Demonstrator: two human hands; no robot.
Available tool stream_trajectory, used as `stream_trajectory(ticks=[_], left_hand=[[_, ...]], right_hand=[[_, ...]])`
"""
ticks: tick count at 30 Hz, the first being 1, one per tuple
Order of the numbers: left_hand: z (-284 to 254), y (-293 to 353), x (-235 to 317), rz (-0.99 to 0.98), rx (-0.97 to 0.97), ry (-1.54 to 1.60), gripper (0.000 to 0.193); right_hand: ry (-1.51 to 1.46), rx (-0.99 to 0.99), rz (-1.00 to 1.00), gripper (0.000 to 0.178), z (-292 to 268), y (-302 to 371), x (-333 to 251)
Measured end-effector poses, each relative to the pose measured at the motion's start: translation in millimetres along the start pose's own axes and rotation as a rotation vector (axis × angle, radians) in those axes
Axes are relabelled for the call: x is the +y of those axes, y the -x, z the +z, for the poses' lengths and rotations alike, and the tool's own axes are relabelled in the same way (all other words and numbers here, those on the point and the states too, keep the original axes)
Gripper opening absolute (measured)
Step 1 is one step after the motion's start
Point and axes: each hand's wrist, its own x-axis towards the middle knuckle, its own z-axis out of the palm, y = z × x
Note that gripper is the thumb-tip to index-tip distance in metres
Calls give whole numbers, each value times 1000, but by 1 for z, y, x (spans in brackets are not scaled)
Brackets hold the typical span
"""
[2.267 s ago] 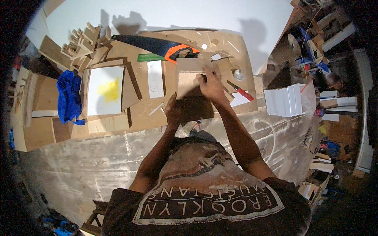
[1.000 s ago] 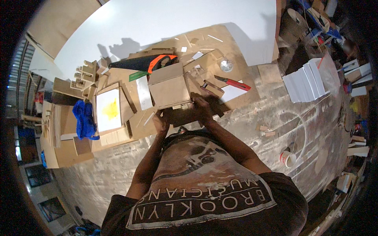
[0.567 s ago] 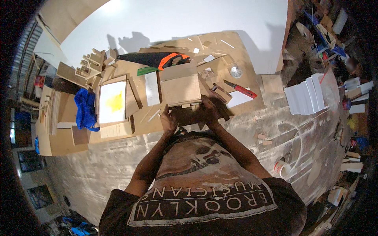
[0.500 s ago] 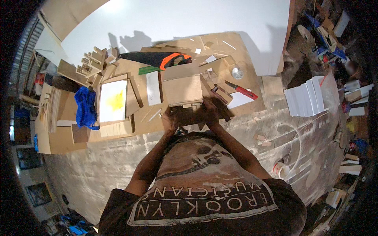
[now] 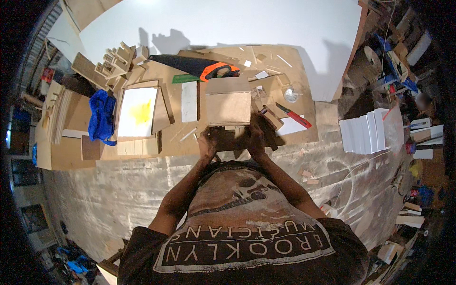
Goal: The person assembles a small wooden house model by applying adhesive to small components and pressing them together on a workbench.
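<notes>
The wooden box (image 5: 228,108) stands by the near edge of the worktop (image 5: 301,69), about midway between its left and right ends. Its assembly looks well along: a broad face and a narrower face beyond it meet in a straight edge, so the body already reads as a box rather than loose panels. What may be left is harder to judge. The near side is in deep shadow, small pale bits (image 5: 230,128) show along its near edge, and whether that side is closed, or the joints fixed, cannot be told.

Nothing is being cut: the saw (image 5: 187,65) lies behind the box toward the worktop's far edge, and the red knife (image 5: 295,116) lies near the right edge, neither in a hand. A white strip (image 5: 189,102) lies apart, to the left of the box, and a small wooden block (image 5: 271,118) sits just right of it.

Both forearms reach forward from the body, elbows bent and set wide, wrists drawn in toward the worktop's near edge. The left hand (image 5: 207,144) is at the box's near left corner, its fingers seemingly curled inward; the right hand (image 5: 256,141) mirrors it at the near right corner, darker and partly lost in shadow. They look placed to steady the box between them, but whether either hand's fingers are clamped on it or merely resting against it, I cannot tell.
</notes>
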Motion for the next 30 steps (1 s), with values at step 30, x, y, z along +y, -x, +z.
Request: stream_trajectory(ticks=[30], left_hand=[[-70, -59, -15, 67, -290, -208, 75]], right_hand=[[-147, -433, -42, 43, -73, -154, 38]])
